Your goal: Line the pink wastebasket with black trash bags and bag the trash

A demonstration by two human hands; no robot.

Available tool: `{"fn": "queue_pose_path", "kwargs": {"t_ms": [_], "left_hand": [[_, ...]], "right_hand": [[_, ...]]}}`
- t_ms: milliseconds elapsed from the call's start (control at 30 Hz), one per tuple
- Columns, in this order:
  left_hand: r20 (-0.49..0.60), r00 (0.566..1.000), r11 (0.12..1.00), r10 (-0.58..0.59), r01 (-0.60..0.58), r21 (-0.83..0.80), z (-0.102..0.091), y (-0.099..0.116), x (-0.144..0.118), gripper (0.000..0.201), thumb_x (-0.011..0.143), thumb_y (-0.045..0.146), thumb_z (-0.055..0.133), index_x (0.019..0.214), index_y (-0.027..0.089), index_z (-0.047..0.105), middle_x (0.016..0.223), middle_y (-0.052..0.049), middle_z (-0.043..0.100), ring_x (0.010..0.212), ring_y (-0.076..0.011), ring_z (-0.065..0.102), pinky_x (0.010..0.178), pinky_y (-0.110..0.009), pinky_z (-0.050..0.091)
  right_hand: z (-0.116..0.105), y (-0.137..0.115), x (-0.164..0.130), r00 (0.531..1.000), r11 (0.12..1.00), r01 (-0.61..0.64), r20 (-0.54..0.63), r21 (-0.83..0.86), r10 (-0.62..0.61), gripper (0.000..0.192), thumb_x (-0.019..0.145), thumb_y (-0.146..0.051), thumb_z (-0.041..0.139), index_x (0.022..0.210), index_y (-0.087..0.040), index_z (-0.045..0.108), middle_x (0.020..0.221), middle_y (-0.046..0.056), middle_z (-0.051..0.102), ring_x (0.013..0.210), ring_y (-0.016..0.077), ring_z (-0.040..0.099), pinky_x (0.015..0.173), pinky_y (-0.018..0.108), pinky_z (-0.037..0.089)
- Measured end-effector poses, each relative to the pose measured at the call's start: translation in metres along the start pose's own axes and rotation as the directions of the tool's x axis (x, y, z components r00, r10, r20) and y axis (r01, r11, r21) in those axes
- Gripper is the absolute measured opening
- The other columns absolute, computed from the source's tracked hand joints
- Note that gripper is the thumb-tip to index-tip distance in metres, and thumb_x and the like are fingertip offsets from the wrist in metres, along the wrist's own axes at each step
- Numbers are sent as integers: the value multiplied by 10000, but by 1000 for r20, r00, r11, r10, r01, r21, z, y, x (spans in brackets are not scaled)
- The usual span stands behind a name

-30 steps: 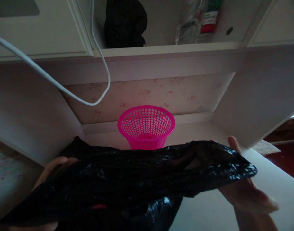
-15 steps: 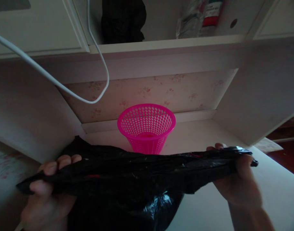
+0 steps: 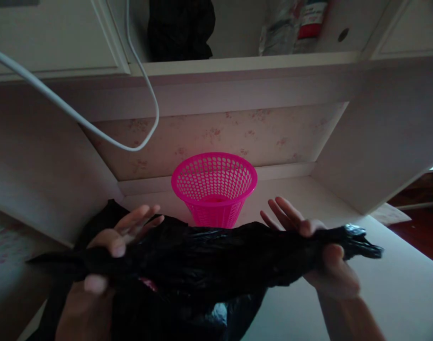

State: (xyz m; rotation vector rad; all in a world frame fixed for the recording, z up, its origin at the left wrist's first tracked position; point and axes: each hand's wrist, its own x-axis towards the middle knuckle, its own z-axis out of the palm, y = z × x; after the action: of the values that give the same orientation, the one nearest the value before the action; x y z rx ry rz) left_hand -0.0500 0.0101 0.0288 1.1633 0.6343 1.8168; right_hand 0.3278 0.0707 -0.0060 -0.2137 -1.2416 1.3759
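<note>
Two hands, left hand (image 3: 106,248) and right hand (image 3: 319,246), pinch one black bag (image 3: 209,255), fingers splayed, before one pink basket (image 3: 214,187).

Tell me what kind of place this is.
Probably a home room, at a built-in desk or shelf nook: floral wallpaper behind a white desktop, an open cupboard shelf above, and a small pink basket. Both hands hold a black plastic bag.

Two bare hands show at the bottom of the dim picture. The left hand (image 3: 106,246) has no glove and no ring that can be seen. The right hand (image 3: 319,251) is bare too, and so is its forearm (no sleeve reaches the wrist). The fingernails are short and plain. No watch or band shows.
</note>
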Motion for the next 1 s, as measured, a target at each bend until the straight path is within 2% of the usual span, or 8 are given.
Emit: {"fn": "queue_pose_path", "kwargs": {"t_ms": [100,200,300,500,600,767,867,1000], "left_hand": [[-131,984,989,-118,105,-102,35,3,-12,277,874,447,844,950,263,651,809,55,765,934,-196,790,1117,-444,585],[-17,963,931,-269,256,-259,58,-3,-26,182,916,305,798,951,267,623,505,114,355,507,-95,539,890,-322,667],[222,921,875,-319,376,-305,66,-17,-28,84,1001,358,679,1034,283,662,567,93,231,484,-98,296,558,-206,521],[297,877,853,-378,455,-256,78,-34,-8,885,872,919,453,1345,201,664,578,37,512,465,-106,337,458,-218,311],[297,771,797,-563,602,-52,86,-35,1,910,962,853,365,1543,169,512,480,42,525,377,-103,340,405,-194,243],[332,605,677,-724,715,174,99,-45,1,898,940,646,691,1676,320,292,580,40,639,390,-116,495,395,-181,338],[402,596,692,-695,706,150,110,-57,-2,960,826,587,848,1615,299,382,601,68,608,378,-90,451,389,-185,381],[217,742,772,-634,595,221,120,-65,-1,541,765,487,919,1182,214,708,838,-8,719,652,-139,628,567,-217,484]], "right_hand": [[20,0,9,995,979,-100,16,177,99,305,1100,-493,492,968,-306,693,997,-22,824,1029,166,785,1103,405,569],[29,15,6,977,954,-212,46,210,207,269,1089,-504,522,977,-286,636,597,-73,569,585,112,614,811,323,620],[31,29,-1,958,942,-288,59,170,282,222,1049,-492,606,1099,-277,623,661,-63,453,596,119,480,649,283,552],[34,11,5,891,881,-445,-17,161,453,685,794,-536,851,1393,-301,613,993,31,588,886,209,617,823,407,554],[40,0,17,857,858,-514,45,9,513,488,886,-596,757,1243,-265,712,972,49,650,919,226,655,881,431,549],[60,7,39,887,807,-450,-85,-383,454,484,1042,-613,550,1234,-199,712,860,37,695,771,182,631,824,377,549],[68,12,46,926,654,-282,-22,-702,376,553,991,-463,666,1476,-217,565,1114,110,751,961,275,697,893,452,555],[68,11,45,858,333,-43,136,-942,495,1075,851,-127,614,1724,-179,-9,1080,180,774,950,407,744,828,585,572]]}}
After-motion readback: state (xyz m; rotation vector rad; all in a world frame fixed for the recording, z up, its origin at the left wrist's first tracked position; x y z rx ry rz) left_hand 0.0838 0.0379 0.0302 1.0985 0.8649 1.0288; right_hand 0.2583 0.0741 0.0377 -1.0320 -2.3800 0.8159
